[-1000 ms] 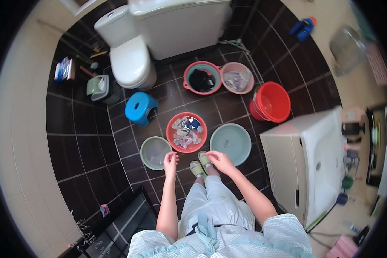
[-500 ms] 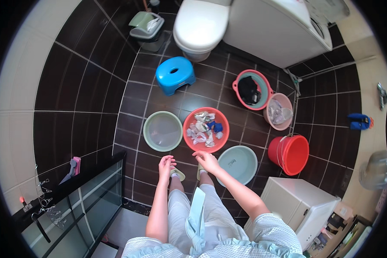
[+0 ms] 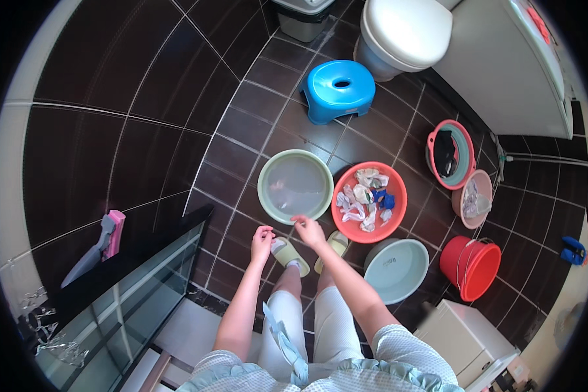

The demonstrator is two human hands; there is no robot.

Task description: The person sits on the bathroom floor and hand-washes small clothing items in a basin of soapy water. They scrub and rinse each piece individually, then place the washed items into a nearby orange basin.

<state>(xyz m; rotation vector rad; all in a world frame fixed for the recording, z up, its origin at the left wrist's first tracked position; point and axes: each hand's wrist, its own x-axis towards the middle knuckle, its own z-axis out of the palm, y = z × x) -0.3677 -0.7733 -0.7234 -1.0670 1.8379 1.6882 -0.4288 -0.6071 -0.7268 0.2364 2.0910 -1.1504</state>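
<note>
My left hand point(image 3: 262, 244) hovers just below the near rim of a pale green basin point(image 3: 262, 198) that holds cloudy water. Its fingers are loosely bent and I see nothing in them. Over that basin's near right edge is my right hand point(image 3: 311, 232), fingers loosely curved and apart, with nothing visible in it. To the right of the green basin sits a coral-red basin point(image 3: 370, 235) with several small crumpled cloth pieces, probably socks, in white, pinkish and blue. A pale blue-green basin point(image 3: 398, 287) stands nearer me on the right.
A blue plastic stool point(image 3: 346, 95) stands beyond the basins, before the toilet point(image 3: 408, 32). Along the right are a pink-rimmed basin point(image 3: 464, 134) with dark cloth, a pink tub point(image 3: 460, 209), a red bucket point(image 3: 477, 268) and a white cabinet point(image 3: 467, 340). A glass panel point(image 3: 124, 313) borders the left.
My view has swung left, so the basins and stool appear farther right. My hands have shifted from the coral-red basin's near side to the green basin's. My feet have moved too.
</note>
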